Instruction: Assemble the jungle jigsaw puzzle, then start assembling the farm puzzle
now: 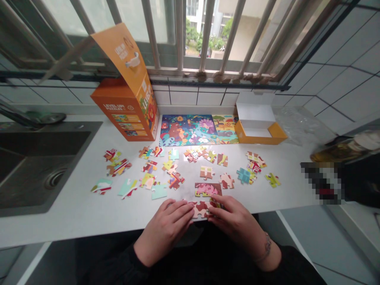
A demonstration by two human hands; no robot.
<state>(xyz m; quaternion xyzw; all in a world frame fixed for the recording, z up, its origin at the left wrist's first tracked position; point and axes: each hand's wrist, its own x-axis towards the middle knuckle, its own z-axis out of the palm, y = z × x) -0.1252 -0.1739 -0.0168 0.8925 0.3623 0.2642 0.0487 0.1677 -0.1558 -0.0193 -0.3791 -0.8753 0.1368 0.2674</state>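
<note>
White desk (77, 198) under a barred window (179, 39), tiled wall between; dark sink (88, 140) at left. Brown-and-cream puzzle section (200, 209) lies flat at the near edge, long axis left to right, broadly parallel to that edge. Left hand (170, 223): fingers laid over its left end. Right hand (234, 215): fingers curved over its right end, by a multicoloured bit; cannot tell whether either grips. Hands apart, section showing between. Just beyond, pink-patterned section (208, 189), also lengthwise left-right, straight side toward the window. Loose pieces (207, 171) scattered past my hands at mixed angles. Orange box (127, 111) upright, flap raised; contents hidden from me. Yellow box (263, 138) low, lid up, white inside showing. Colourful picture panel (190, 130) lies lengthwise between both boxes.
</note>
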